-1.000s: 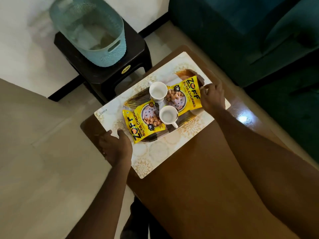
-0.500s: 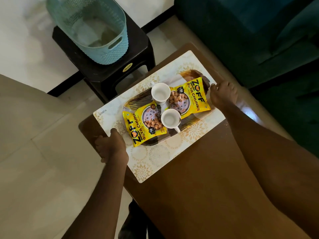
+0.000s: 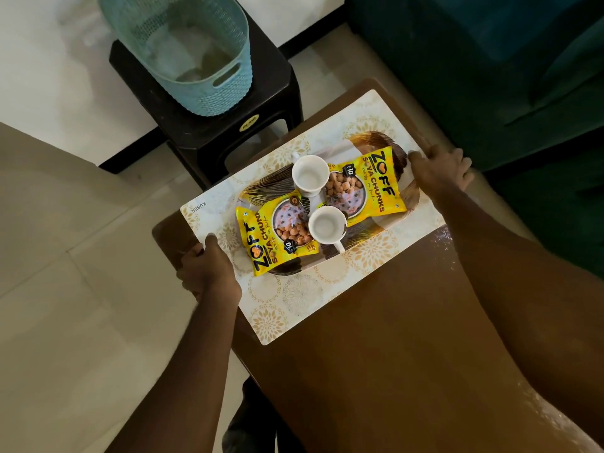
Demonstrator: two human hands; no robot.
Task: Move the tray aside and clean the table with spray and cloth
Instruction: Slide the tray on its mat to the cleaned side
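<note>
Seen from the head camera, looking down: the task looks barely begun; the tray [image 3: 284, 308], a flat white rectangular board with pale gold flower medallions, lies on the far end of a glossy brown table [image 3: 376, 371], so it has not yet been moved aside, and the spraying and wiping remain to be done; no spray bottle or cloth can be made out anywhere in view. The left hand [image 3: 206, 273] grips the tray's left edge, thumb on top and fingers curled under; the right hand [image 3: 441, 171] covers the tray's right edge with fingers curled over it, though whether they close beneath it cannot be told from this angle. In the middle of the tray sits a dark oval dish [image 3: 366, 238] with fine gold lines; on it lie two crinkly yellow snack packets [image 3: 376, 184], glossy plastic with printed lettering, and two smooth white ceramic cups [image 3: 327, 225], round and empty. Beyond the tray's far left corner stands a black plastic stool [image 3: 261, 93] carrying a pale blue woven-pattern basket [image 3: 209, 89] with handle slots; right of the tray is dark green upholstery [image 3: 490, 76]; left of it, pale polished floor tiles [image 3: 65, 256].
</note>
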